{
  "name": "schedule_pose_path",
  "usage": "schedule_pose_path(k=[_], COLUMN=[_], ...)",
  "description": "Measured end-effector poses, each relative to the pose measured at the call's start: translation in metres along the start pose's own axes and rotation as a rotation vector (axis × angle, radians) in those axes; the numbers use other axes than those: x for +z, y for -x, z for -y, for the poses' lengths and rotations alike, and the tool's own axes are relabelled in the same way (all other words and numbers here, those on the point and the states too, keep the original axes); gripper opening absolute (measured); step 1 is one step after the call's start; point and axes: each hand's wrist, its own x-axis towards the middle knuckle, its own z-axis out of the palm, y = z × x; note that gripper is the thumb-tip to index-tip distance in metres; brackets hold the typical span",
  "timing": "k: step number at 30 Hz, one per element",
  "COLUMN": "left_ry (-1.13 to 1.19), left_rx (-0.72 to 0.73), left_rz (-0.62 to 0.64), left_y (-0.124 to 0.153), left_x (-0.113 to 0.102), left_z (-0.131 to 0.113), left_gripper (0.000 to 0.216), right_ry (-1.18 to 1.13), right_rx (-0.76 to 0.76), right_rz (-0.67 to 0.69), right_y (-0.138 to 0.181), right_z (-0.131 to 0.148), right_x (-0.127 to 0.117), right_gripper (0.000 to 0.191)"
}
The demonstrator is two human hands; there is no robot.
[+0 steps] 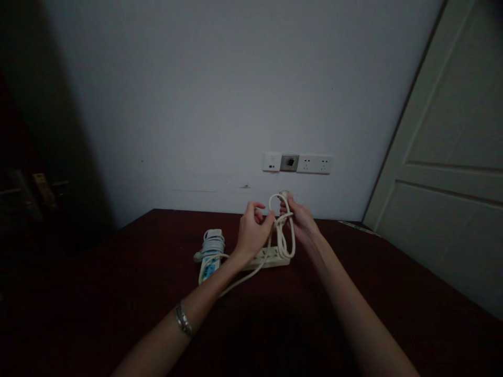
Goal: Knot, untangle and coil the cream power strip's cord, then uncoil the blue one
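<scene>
A cream power strip [271, 257] lies on a dark red table [118, 293]. Its cream cable [283, 230] rises from it in several loops. My right hand [301, 220] holds the top of those loops, above the strip. My left hand [252, 230] pinches the same cable just left of the loops, with a strand trailing down under my wrist. A metal bracelet [183, 318] sits on my left forearm. To the left lies a second power strip [210, 254] with blue markings, its white cable wound around it.
Wall sockets [297, 163] sit on the pale wall behind the table. A light panelled door [451, 157] stands at the right. A dark area with a door handle [43, 188] fills the left side.
</scene>
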Motion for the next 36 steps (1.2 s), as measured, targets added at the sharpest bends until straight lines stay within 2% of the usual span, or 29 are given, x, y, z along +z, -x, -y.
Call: schedule_pose_path(k=[1, 2, 4, 5, 7, 10, 14, 18, 24, 27, 30, 36], left_ry=[0.118, 0.26, 0.552, 0.673, 0.817, 0.764, 0.666, 0.781, 0.981, 1.0, 0.986, 1.035], left_rx=[-0.085, -0.2, -0.392, -0.439, -0.435, -0.394, -0.413, -0.392, -0.407, -0.437, -0.46, -0.558], left_rz=[-0.028, 0.035, 0.325, 0.47, 0.624, 0.64, 0.643, 0.687, 0.768, 0.794, 0.749, 0.555], left_y=[-0.008, -0.014, -0.021, -0.022, -0.02, -0.017, -0.018, -0.021, -0.019, -0.018, -0.017, -0.017], left_x=[-0.003, -0.005, -0.008, -0.008, -0.009, -0.009, -0.01, -0.014, -0.023, -0.023, -0.02, -0.018], left_z=[0.004, 0.008, 0.017, 0.021, 0.027, 0.03, 0.028, 0.03, 0.034, 0.033, 0.034, 0.044], left_gripper=[0.03, 0.031, 0.034, 0.035, 0.034, 0.044, 0.061, 0.071, 0.07, 0.068, 0.065, 0.042], right_ry=[-0.005, 0.004, 0.053, 0.085, 0.162, 0.349, 0.594, 0.606, 0.526, 0.484, 0.449, 0.307], right_rx=[-0.006, -0.012, -0.017, -0.019, -0.048, -0.198, -0.385, -0.312, -0.19, -0.191, -0.214, -0.072], right_rz=[0.016, 0.041, 0.098, 0.127, 0.16, 0.102, 0.049, 0.103, 0.155, 0.184, 0.201, 0.23], right_y=[0.004, 0.008, 0.014, 0.017, 0.02, 0.019, 0.012, 0.008, 0.008, 0.009, 0.009, 0.009], right_z=[0.0, -0.001, -0.004, -0.006, -0.009, -0.01, -0.005, -0.004, -0.006, -0.007, -0.012, -0.029], right_x=[0.007, 0.013, 0.022, 0.025, 0.028, 0.025, 0.016, 0.01, 0.009, 0.01, 0.011, 0.016], right_gripper=[0.022, 0.022, 0.023, 0.024, 0.027, 0.029, 0.026, 0.03, 0.035, 0.033, 0.025, 0.019])
